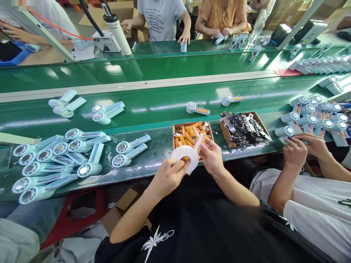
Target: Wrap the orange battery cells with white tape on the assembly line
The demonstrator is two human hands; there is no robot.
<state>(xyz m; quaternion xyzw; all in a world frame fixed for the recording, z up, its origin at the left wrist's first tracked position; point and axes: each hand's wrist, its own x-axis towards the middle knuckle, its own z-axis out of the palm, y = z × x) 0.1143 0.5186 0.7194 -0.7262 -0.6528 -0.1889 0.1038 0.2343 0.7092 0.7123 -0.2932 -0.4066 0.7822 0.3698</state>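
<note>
A white roll of tape (194, 155) is held in front of my body, over the near edge of a box of orange batteries (189, 133). My left hand (170, 174) grips the roll, with fingers at its centre hole. The free white strip rises from the roll, and my right hand (211, 155) pinches it between thumb and fingers. Right of the batteries sits a cardboard box of dark circuit boards (244, 128). Beyond the boxes, light-blue fan units with orange batteries (194, 108) lie on the green belt.
Several light-blue fan units (44, 166) cover the bench at left, with a pair (122, 160) nearer. More units (309, 118) are piled at right, beside a co-worker's hands (294, 151). Across the belt (164, 69), people handle parts near a white-and-black tool (117, 34).
</note>
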